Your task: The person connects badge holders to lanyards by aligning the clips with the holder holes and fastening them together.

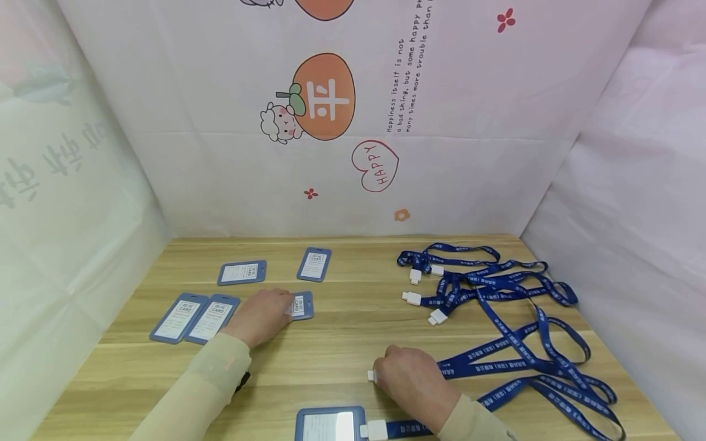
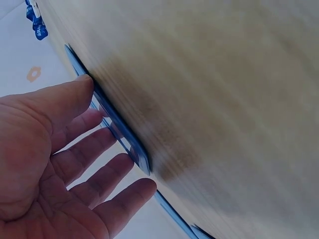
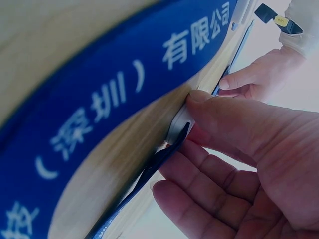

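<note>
My left hand (image 1: pixel 263 315) holds a blue ID badge holder (image 1: pixel 306 305) by its edges, the thumb on one side and fingertips on the other in the left wrist view. Its lower part is hidden beneath the fingers. Between thumb and fingers, my right hand (image 1: pixel 415 381) pinches the white plastic clip (image 3: pixel 178 125) of a blue lanyard (image 1: pixel 480 361) printed with white characters. The strap trails off to the right over the wooden table. In front of the right hand, another badge holder (image 1: pixel 331 411) lies joined to a lanyard by its white clip (image 1: pixel 376 430).
Two badge holders (image 1: pixel 178 318) (image 1: pixel 212 319) lie side by side at the left, with two more (image 1: pixel 241 273) (image 1: pixel 315 264) farther back. Several blue lanyards (image 1: pixel 496 282) are heaped at the back right. White printed cloth (image 1: pixel 220 184) walls the wooden table (image 1: pixel 353 257) at the back and sides.
</note>
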Demonstrator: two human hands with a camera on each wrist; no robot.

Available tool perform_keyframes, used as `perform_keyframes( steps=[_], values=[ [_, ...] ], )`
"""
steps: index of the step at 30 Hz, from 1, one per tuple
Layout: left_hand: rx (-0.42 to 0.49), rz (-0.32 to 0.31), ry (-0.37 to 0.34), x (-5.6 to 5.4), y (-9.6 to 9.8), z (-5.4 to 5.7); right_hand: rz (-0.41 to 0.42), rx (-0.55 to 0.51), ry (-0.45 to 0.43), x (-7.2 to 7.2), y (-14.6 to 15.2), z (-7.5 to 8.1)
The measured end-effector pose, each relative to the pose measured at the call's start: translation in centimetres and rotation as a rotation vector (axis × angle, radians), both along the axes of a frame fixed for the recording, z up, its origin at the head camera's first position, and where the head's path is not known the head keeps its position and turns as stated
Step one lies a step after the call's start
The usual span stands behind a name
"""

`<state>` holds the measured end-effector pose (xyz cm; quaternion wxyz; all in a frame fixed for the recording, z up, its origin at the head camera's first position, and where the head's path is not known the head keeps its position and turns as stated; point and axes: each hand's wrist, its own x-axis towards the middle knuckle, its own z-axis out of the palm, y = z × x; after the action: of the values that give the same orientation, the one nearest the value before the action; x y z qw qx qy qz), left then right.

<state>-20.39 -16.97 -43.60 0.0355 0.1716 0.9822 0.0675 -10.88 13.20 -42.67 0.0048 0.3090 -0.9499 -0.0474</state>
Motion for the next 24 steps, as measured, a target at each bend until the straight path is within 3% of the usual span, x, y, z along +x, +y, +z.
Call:
perform_keyframes(
  steps=[24],
  values=[
    [0.061, -0.031, -0.003, 1.9, 0.9, 0.1, 0.024, -0.002, 0.042, 0.0, 0.2, -0.2]
  ],
)
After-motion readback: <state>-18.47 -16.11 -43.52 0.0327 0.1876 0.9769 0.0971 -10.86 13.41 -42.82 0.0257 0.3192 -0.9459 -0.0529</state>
